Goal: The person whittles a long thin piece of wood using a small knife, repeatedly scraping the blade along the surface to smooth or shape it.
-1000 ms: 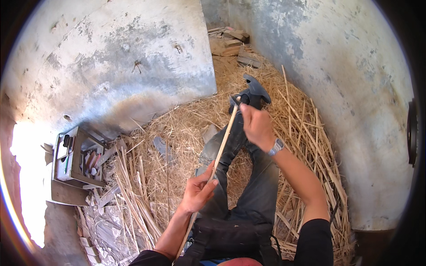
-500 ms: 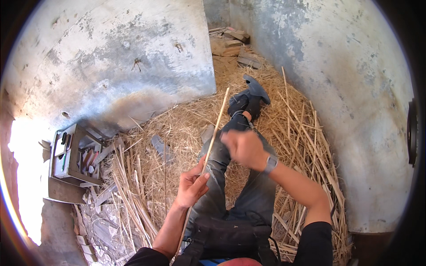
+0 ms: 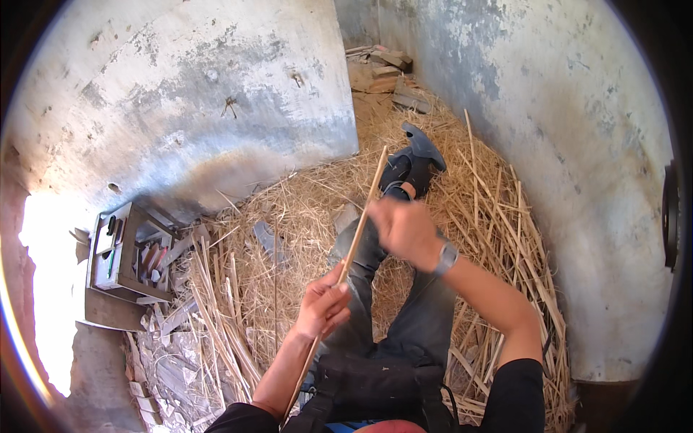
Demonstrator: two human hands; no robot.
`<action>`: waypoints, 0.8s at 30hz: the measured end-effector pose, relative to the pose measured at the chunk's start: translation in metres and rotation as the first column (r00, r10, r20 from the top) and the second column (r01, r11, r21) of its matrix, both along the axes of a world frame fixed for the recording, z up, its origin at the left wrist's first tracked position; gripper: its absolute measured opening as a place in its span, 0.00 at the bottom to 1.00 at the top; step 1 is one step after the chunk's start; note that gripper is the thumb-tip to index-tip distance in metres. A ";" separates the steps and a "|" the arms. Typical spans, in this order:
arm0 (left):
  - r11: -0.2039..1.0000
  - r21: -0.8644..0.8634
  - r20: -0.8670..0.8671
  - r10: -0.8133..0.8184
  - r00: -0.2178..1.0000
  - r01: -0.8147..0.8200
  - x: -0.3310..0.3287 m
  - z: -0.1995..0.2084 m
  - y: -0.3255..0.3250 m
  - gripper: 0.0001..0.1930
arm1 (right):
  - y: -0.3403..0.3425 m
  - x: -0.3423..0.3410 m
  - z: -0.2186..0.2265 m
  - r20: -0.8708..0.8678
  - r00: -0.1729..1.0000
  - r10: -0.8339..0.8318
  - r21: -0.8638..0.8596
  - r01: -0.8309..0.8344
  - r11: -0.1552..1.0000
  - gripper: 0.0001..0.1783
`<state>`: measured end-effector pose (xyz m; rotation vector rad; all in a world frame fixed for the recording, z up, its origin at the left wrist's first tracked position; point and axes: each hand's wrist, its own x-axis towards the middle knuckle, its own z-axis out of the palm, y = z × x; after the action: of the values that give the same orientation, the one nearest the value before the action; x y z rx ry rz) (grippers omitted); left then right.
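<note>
Nearest you: black pouch (image 3: 380, 382) across your lap, dark trousers (image 3: 422, 310) stretched out beyond it. Your left hand (image 3: 323, 307) has its grip round a long pale stick (image 3: 359, 232); the stick slants from beside your left forearm, over your left leg, up to a free tip near your shoes (image 3: 410, 173). Your right hand (image 3: 406, 229), blurred, is curled just right of the stick's upper part; cannot tell whether that grip holds anything. Open straw (image 3: 307, 209) lies left of the stick, giving you side room as far as the loose strips (image 3: 225, 325). On your right, more strips (image 3: 516, 245) edge the straw along the right wall (image 3: 570, 151), apart from your hand. Farther left, a small wooden stand (image 3: 144, 291). Farthest, past the left wall's (image 3: 195, 101) upright edge, a gap with stacked blocks (image 3: 390, 59).
</note>
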<state>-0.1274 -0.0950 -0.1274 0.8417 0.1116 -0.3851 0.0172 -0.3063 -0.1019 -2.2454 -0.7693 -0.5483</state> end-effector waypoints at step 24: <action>0.956 -0.282 -0.091 -0.114 0.989 0.084 -0.007 -0.006 -0.002 0.27 | -0.018 0.042 0.028 -0.099 0.979 -0.176 0.008 0.178 0.984 0.35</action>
<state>-0.1347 -0.0970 -0.1334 0.5502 0.1117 -0.5274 0.0593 -0.3243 -0.0737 -2.3204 -0.5167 -0.5209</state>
